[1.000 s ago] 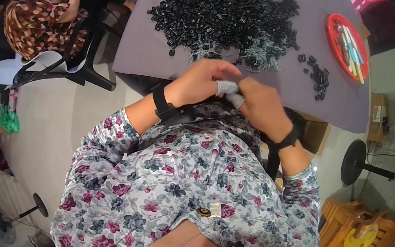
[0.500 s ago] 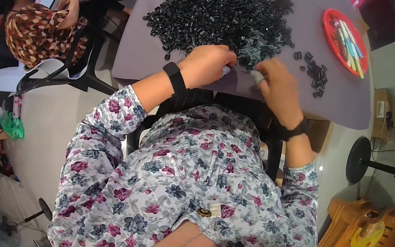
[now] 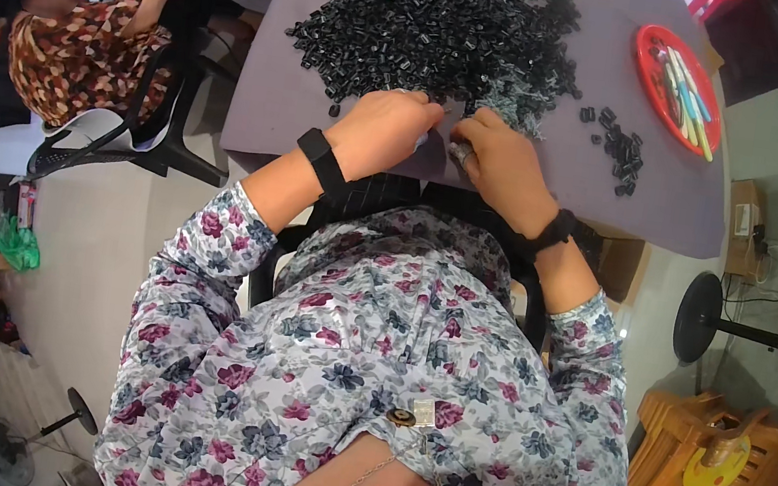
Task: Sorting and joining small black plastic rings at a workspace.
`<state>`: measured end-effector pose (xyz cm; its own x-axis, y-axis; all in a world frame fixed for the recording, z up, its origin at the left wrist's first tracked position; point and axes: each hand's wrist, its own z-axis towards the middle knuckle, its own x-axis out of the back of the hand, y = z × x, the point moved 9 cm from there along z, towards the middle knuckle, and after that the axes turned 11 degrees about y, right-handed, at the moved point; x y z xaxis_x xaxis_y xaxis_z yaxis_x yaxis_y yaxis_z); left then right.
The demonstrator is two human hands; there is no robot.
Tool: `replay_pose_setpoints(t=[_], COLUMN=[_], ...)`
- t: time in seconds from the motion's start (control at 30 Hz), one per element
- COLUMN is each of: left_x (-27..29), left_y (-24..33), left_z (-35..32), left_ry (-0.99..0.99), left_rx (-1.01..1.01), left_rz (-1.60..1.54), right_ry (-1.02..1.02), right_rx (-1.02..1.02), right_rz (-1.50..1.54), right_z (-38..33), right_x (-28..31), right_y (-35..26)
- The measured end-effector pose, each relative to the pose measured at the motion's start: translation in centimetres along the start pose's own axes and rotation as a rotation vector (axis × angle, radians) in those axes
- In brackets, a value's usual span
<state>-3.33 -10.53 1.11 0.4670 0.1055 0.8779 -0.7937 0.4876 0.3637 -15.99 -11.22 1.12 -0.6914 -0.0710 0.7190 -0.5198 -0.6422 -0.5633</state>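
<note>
From where I stand, the seated person in the floral shirt (image 3: 337, 365) has both bare hands at the near edge of a cloth-covered table (image 3: 268, 112), right up against a broad heap of small black plastic pieces (image 3: 439, 26). The left hand (image 3: 385, 131) reaches in palm down, its fingers bent and drawn in at the heap's front edge; their tips are turned away, so I cannot tell whether they are clamped on anything. The right hand (image 3: 507, 165) sits just beside it, a narrow gap between the two, its thumb and forefinger curled toward each other; whether they meet on a piece is too small for me to make out. A grey wrap (image 3: 462, 154) shows on a digit of that hand. A black watch (image 3: 323, 161) circles the left wrist, and a black band (image 3: 551, 232) the right. Just beyond the right hand, slim grey pins (image 3: 519, 109) lie bunched against the black heap. Farther right is a loose cluster of similar black pieces (image 3: 625, 159), and past it a round red tray (image 3: 649, 93) holding slender white, blue and yellow tools (image 3: 695, 105). Over on the left, a co-worker in a patterned shirt (image 3: 86, 61) sits on a black chair (image 3: 169, 128), one arm stretched to another table.
</note>
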Motion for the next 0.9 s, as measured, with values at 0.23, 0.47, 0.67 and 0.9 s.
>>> replay_pose_setpoints(t=[0.23, 0.47, 0.67, 0.9], left_x=[0.7, 0.5, 1.0, 2.2], left_y=[0.0, -0.3, -1.3, -3.6], left_z=[-0.3, -1.0, 0.2, 4.3], left_ry=[-0.011, -0.030, 0.037, 0.090], left_rx=[-0.013, -0.019, 0.030, 0.099], left_rz=[0.023, 0.010, 0.010, 0.127], right_ry=[-0.047, 0.020, -0.001, 0.068], right_rx=[0.028, 0.088, 0.019, -0.106], right_rz=[-0.089, -0.103, -0.022, 0.129], right_z=[-0.3, -1.1, -1.2, -1.6], right_x=[-1.2, -0.7, -0.2, 0.1], right_y=[-0.5, -0.6, -0.1, 0.9])
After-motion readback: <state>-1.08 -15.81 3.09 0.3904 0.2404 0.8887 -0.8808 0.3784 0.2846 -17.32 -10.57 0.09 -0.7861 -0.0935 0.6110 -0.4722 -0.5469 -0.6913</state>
